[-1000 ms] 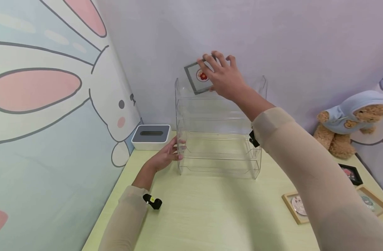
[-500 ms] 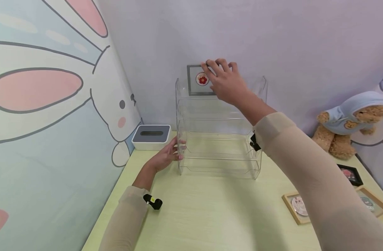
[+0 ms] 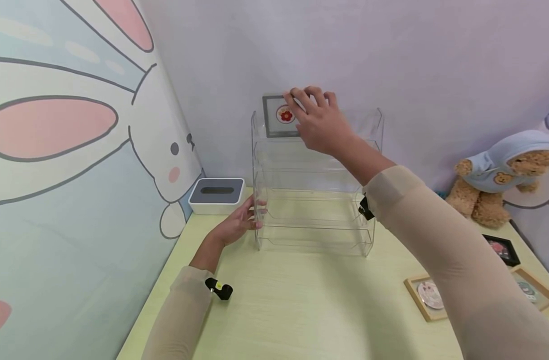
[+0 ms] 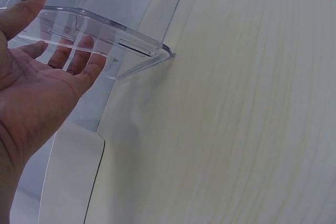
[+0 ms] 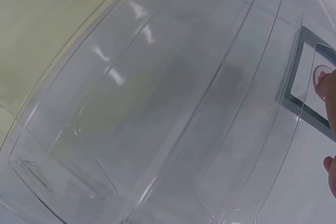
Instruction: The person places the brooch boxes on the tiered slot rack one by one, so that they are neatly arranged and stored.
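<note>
Gray-rimmed picture frame (image 3: pixel 274 122), clear middle, round badge with red flower on it; sits upright and near level at the top tier of a clear plastic rack (image 3: pixel 315 228), toward its left end. Can't tell if the bottom edge bears on the tier. Right part hidden by the right hand (image 3: pixel 321 117), which grips it: fingers bent over the top edge, thumb side low at the front, partly hidden. Left hand (image 3: pixel 236 225) at the rack's left side, fingers apart and lightly bent, touching the clear side panel, no tight grip visible. Light sleeves on both arms.

Rack has several tiers, stands on a pale wood-grain worktop (image 3: pixel 274 305). White tissue box (image 3: pixel 218 197) with dark gray top is just beside the left hand, at the back. Right side: two light-wood frames, one (image 3: pixel 420 302) partly under the right arm's line of sight, plus a black frame (image 3: pixel 504 250). Teddy bear (image 3: pixel 495 182) in blue hoodie behind those, by the wall. Back wall (image 3: pixel 211 65) pale lilac; rabbit drawing (image 3: pixel 153 135) on left wall.
</note>
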Motion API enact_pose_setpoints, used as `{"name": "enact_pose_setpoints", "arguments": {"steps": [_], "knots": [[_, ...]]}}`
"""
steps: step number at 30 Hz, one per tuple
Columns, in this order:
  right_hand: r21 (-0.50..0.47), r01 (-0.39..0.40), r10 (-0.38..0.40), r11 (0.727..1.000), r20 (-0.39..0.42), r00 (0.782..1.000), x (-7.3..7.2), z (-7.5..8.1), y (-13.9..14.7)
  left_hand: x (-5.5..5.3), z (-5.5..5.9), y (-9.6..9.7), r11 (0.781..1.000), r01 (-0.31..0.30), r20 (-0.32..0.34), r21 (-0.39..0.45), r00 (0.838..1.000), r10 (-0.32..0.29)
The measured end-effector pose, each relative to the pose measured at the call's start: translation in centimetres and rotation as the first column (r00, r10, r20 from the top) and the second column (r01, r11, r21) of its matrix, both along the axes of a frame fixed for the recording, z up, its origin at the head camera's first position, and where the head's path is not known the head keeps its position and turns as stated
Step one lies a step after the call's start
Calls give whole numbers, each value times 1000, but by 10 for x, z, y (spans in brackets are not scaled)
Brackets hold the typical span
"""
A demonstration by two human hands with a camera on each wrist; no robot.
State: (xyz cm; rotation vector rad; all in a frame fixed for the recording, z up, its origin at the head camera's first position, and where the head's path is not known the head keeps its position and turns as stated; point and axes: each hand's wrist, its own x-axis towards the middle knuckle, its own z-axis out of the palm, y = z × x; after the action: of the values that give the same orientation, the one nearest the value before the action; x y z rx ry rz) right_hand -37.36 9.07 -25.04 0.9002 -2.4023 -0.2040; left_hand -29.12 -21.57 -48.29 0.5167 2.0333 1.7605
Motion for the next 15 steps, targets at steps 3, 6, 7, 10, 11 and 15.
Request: {"name": "enact_pose_setpoints", "arguments": {"steps": [3,6,7,10,11,15], "knots": [[-7,-9,9,1000,-1,1000,2,-1,-3,1,1,0,1000,-1,5,0,1000,1],[-11,-17,17,1000,5,1000,3,-1,-5,1,1,0,1000,-3,6,3,1000,3],[-14,-21,21,1000,7,1000,3,-1,-6,1,1,0,1000,-3,5,5,1000,3],[-25,-31,31,999,9,999,4,-1,-7,1,1,1,1000,-2,2,14,1000,2],[-29,-32,32,999,8,999,4,-1,-7,1,1,2,1000,-2,1,17,1000,2],[-46,-32,33,998,10,999,4,-1,-4,1,1,3,1000,-2,4,18,1000,2]]}}
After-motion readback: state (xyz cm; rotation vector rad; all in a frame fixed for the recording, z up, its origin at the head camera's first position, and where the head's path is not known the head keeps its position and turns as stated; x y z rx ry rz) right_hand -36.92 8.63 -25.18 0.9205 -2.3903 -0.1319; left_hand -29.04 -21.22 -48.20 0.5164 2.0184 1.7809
